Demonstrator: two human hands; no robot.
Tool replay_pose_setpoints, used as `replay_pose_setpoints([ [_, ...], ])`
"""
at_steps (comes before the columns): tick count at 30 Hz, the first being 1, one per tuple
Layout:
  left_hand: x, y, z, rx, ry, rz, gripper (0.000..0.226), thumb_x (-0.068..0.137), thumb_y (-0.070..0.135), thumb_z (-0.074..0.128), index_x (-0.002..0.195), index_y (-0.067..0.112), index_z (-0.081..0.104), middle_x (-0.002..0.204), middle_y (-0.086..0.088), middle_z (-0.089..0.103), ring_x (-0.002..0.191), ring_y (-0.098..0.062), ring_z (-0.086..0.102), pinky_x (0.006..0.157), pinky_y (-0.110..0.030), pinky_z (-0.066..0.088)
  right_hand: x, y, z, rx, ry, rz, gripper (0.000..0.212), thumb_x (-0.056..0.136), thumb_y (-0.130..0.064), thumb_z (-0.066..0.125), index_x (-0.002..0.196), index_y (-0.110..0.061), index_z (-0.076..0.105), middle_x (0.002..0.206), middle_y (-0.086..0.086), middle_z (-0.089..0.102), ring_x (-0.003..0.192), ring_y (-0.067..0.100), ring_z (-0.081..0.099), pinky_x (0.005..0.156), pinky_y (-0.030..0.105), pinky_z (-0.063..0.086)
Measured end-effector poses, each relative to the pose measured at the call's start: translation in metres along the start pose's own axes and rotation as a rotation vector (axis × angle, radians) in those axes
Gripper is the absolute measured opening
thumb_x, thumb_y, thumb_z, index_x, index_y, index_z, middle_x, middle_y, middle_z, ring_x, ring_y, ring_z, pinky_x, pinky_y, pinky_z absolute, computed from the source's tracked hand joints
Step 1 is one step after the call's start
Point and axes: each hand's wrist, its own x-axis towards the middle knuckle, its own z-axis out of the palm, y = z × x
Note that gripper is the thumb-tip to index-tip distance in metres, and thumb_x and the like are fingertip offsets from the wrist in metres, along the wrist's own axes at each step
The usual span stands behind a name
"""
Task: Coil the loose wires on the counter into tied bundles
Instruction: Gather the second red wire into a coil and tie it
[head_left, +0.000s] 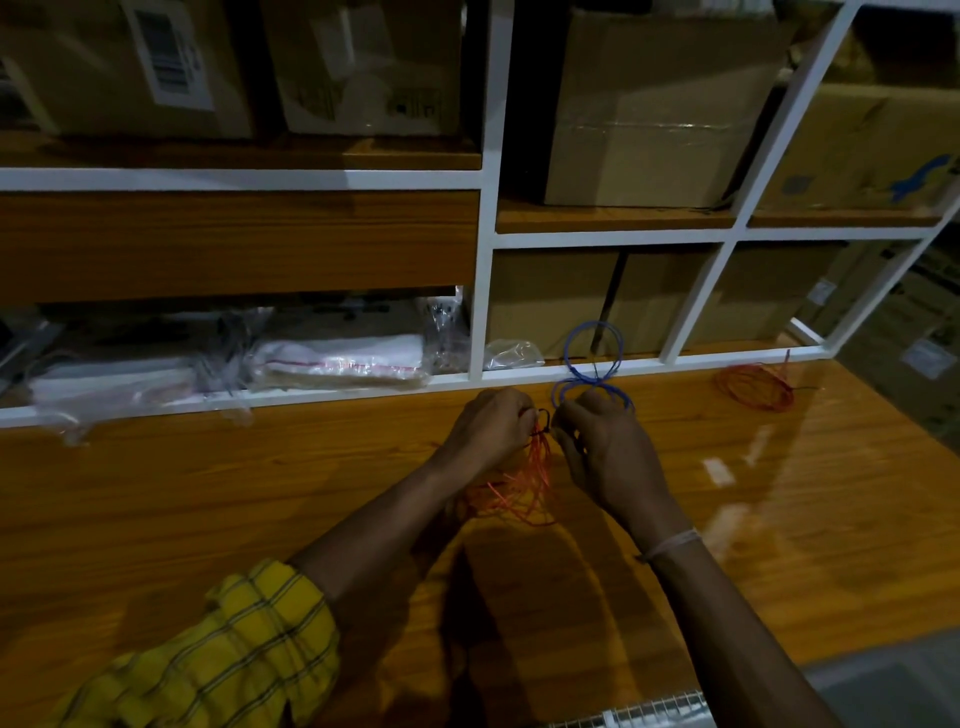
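An orange wire coil (524, 486) hangs between both hands above the wooden counter (208, 493). My left hand (488, 428) pinches its top, where a thin dark tie (543, 415) sticks up. My right hand (605, 452) grips the same spot from the right; whether it holds the tie or the coil I cannot tell. Just behind my right hand a blue wire bundle (592, 358), cinched in a figure-eight, stands against the shelf edge. A second red-orange coil (756, 387) lies flat on the counter at the right.
A white-framed shelf (483, 260) rises at the counter's back, holding cardboard boxes (660, 104) and plastic bags (337, 358). A small clear bag (511, 353) lies beside the blue bundle. A white wire rack (644, 712) shows at the bottom edge.
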Motion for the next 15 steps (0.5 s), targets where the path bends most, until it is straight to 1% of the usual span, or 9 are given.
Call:
replay_pose_setpoints([
  [2, 0.001, -0.001, 0.0, -0.022, 0.0, -0.01, 0.028, 0.1, 0.021, 0.055, 0.079, 0.012, 0.071, 0.073, -0.004, 0.067, 0.065, -0.015, 0.059, 0.051, -0.029, 0.034, 0.001, 0.0, 0.001, 0.008, 0.019, 0.003, 0.007, 0.094, -0.01, 0.067, 0.088, -0.011, 0.064, 0.086, 0.009, 0.058, 0.068, 0.026, 0.053, 0.056, 0.028, 0.028],
  [4, 0.002, -0.003, 0.0, -0.056, -0.007, -0.029, 0.027, 0.1, 0.021, 0.056, 0.083, 0.011, 0.073, 0.077, -0.005, 0.071, 0.068, -0.016, 0.062, 0.055, -0.029, 0.038, 0.001, -0.001, 0.002, 0.018, 0.057, -0.006, 0.009, 0.095, -0.008, 0.065, 0.087, -0.009, 0.062, 0.085, 0.009, 0.057, 0.066, 0.021, 0.046, 0.058, 0.027, 0.024],
  [6, 0.003, -0.003, 0.001, -0.101, -0.012, -0.045, 0.026, 0.1, 0.022, 0.056, 0.09, 0.01, 0.076, 0.085, -0.004, 0.074, 0.074, -0.017, 0.065, 0.06, -0.028, 0.041, 0.001, -0.002, 0.003, 0.038, 0.095, -0.026, 0.01, 0.097, -0.007, 0.062, 0.087, -0.008, 0.059, 0.085, 0.01, 0.055, 0.069, 0.017, 0.039, 0.061, 0.028, 0.022],
  [7, 0.003, -0.002, 0.002, -0.126, -0.018, -0.052, 0.025, 0.1, 0.023, 0.056, 0.092, 0.011, 0.077, 0.088, -0.003, 0.075, 0.077, -0.016, 0.065, 0.062, -0.028, 0.043, 0.001, -0.004, 0.005, 0.049, 0.112, -0.04, 0.011, 0.098, -0.007, 0.06, 0.087, -0.007, 0.058, 0.085, 0.011, 0.054, 0.07, 0.018, 0.039, 0.064, 0.028, 0.022],
  [8, 0.003, -0.003, 0.003, -0.155, -0.029, -0.064, 0.023, 0.1, 0.024, 0.056, 0.095, 0.014, 0.076, 0.09, -0.002, 0.075, 0.079, -0.016, 0.065, 0.064, -0.029, 0.045, 0.0, -0.004, 0.006, 0.058, 0.129, -0.052, 0.011, 0.099, -0.006, 0.058, 0.088, -0.006, 0.057, 0.085, 0.012, 0.053, 0.072, 0.021, 0.041, 0.065, 0.028, 0.022],
  [10, 0.005, -0.002, 0.0, -0.237, -0.059, -0.095, 0.017, 0.1, 0.026, 0.055, 0.102, 0.024, 0.073, 0.1, 0.003, 0.073, 0.086, -0.012, 0.066, 0.07, -0.031, 0.051, -0.002, -0.005, 0.009, 0.076, 0.171, -0.055, 0.01, 0.099, -0.006, 0.055, 0.09, -0.005, 0.057, 0.086, 0.013, 0.052, 0.075, 0.022, 0.043, 0.068, 0.027, 0.022],
  [12, 0.008, -0.001, -0.006, -0.332, -0.098, -0.102, 0.015, 0.099, 0.027, 0.056, 0.101, 0.035, 0.068, 0.11, 0.007, 0.07, 0.09, -0.012, 0.068, 0.078, -0.034, 0.056, -0.004, -0.005, 0.009, 0.121, 0.228, -0.033, 0.009, 0.1, -0.004, 0.054, 0.092, -0.003, 0.057, 0.087, 0.012, 0.052, 0.076, 0.021, 0.043, 0.069, 0.027, 0.025],
  [13, 0.01, 0.0, -0.009, -0.377, -0.117, -0.1, 0.015, 0.099, 0.026, 0.056, 0.1, 0.036, 0.067, 0.115, 0.008, 0.069, 0.087, -0.014, 0.069, 0.077, -0.036, 0.058, -0.005, -0.004, 0.009, 0.15, 0.255, -0.018, 0.009, 0.101, -0.004, 0.053, 0.092, -0.003, 0.057, 0.088, 0.012, 0.052, 0.077, 0.02, 0.042, 0.069, 0.027, 0.027],
  [15, 0.011, 0.005, -0.016, -0.446, -0.141, -0.094, 0.015, 0.099, 0.023, 0.057, 0.101, 0.035, 0.066, 0.119, 0.007, 0.066, 0.078, -0.017, 0.068, 0.067, -0.034, 0.055, -0.007, -0.004, 0.007, 0.185, 0.3, 0.017, 0.011, 0.102, -0.007, 0.052, 0.093, -0.004, 0.057, 0.09, 0.01, 0.051, 0.079, 0.019, 0.044, 0.069, 0.028, 0.031],
])
